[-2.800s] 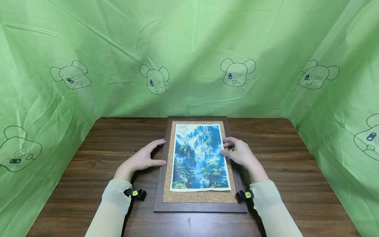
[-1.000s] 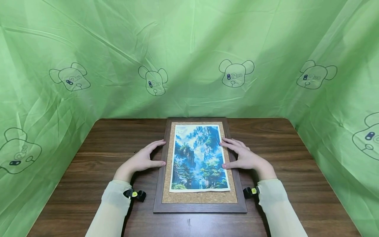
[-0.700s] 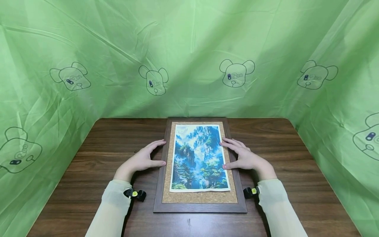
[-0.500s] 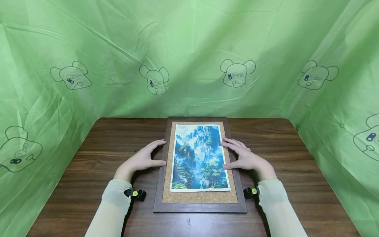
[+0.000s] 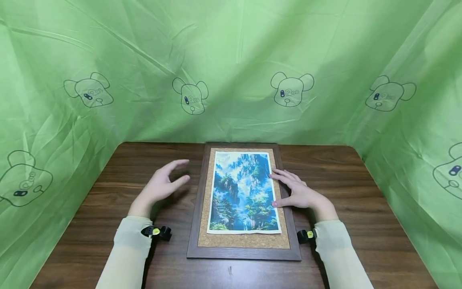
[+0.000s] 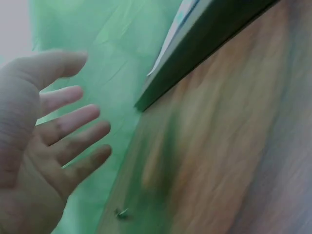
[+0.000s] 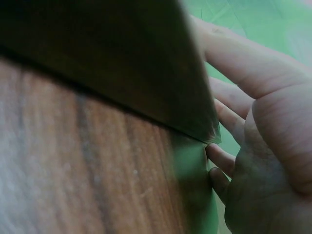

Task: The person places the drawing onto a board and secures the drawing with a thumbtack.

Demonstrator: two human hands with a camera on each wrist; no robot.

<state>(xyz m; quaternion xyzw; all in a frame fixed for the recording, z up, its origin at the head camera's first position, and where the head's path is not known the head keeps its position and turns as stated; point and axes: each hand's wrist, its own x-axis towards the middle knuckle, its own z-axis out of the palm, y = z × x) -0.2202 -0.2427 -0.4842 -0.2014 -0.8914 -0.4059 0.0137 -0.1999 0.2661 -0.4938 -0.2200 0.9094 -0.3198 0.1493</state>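
A blue landscape print (image 5: pixel 245 192) with a white border lies on a cork board (image 5: pixel 243 241) in a dark wooden frame (image 5: pixel 243 253), its lower edge slightly wavy. My right hand (image 5: pixel 297 190) rests across the frame's right side, thumb and fingertips on the print's right margin. In the right wrist view its fingers (image 7: pixel 229 119) reach past the frame's dark side. Left of the frame, my left hand (image 5: pixel 160 182) hovers above the table with fingers spread and nothing in them. A tiny dark object (image 6: pixel 122 213), too blurred to identify, lies on the table in the left wrist view.
The brown wood-grain table (image 5: pixel 108 224) extends on both sides of the frame. A green curtain (image 5: pixel 238 72) with bear-head outlines hangs behind and at both sides. The frame's far edge is close to the curtain.
My left hand has come off the frame's left edge and moved up and to the left. Earlier, my right hand went from pinching the print's edge to resting spread on it; the print stays put.
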